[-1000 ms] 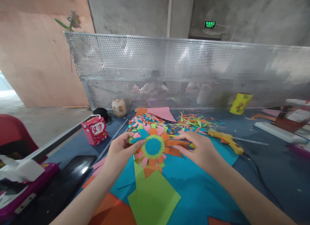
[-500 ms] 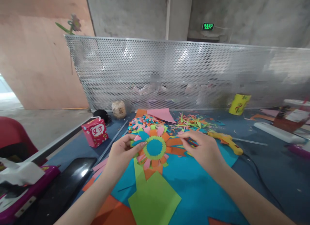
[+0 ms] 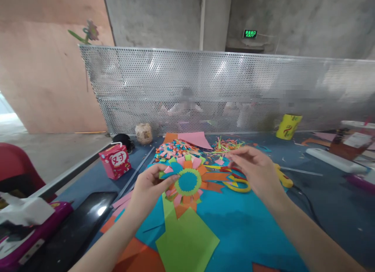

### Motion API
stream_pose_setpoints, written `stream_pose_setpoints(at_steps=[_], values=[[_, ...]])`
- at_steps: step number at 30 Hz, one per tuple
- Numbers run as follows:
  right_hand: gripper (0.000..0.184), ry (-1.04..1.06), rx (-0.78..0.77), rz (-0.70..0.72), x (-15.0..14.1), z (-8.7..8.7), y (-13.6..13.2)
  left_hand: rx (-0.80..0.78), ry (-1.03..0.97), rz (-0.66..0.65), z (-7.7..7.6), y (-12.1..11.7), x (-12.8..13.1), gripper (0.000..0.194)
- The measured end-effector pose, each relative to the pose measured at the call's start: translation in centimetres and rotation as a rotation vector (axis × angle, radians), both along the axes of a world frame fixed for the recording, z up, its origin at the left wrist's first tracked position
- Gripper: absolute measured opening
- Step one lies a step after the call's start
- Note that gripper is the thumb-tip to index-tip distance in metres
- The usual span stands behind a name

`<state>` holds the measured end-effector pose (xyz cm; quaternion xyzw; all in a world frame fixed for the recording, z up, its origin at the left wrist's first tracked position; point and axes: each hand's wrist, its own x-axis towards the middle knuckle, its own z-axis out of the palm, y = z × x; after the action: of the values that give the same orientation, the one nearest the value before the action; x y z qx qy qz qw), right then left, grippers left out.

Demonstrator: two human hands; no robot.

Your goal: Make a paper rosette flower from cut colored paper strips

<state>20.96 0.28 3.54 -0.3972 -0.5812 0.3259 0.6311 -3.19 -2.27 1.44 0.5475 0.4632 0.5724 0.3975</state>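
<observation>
A paper flower point(image 3: 187, 180) with a blue centre, a green scalloped ring and pink, orange and blue petals is held just above the blue paper sheet point(image 3: 243, 229). My left hand point(image 3: 149, 187) pinches its left edge between thumb and fingers. My right hand point(image 3: 258, 171) hovers to the right of the flower, clear of it, with fingertips drawn close together in a pinch; what they hold is too small to see. Yellow-handled scissors point(image 3: 238, 185) lie below that hand. A yellow glue gun point(image 3: 283, 178) is partly hidden behind it.
A green paper square point(image 3: 186, 242) and an orange sheet point(image 3: 137, 258) lie near me. Paper scraps point(image 3: 227, 144), a pink sheet point(image 3: 197, 139), a red drink carton point(image 3: 115, 160), a dark tablet point(image 3: 79, 219) and a yellow cup point(image 3: 288, 125) surround them. A perforated metal screen point(image 3: 205, 88) closes the back, with people behind it.
My right hand has let go of the flower's orange petals and risen up and to the right, uncovering the scissors. My left hand keeps its hold on the flower.
</observation>
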Motion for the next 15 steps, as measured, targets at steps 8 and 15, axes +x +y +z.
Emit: stream_pose_setpoints(at_steps=[8, 15], values=[[0.019, -0.182, -0.015, -0.036, -0.2, 0.4, 0.1, -0.022, 0.011, -0.058, -0.1, 0.1, 0.2, 0.024], [0.007, -0.340, -0.095, 0.182, -1.7, -0.4, -0.4, -0.030, 0.026, -0.077, 0.1, -0.1, 0.4, 0.024]])
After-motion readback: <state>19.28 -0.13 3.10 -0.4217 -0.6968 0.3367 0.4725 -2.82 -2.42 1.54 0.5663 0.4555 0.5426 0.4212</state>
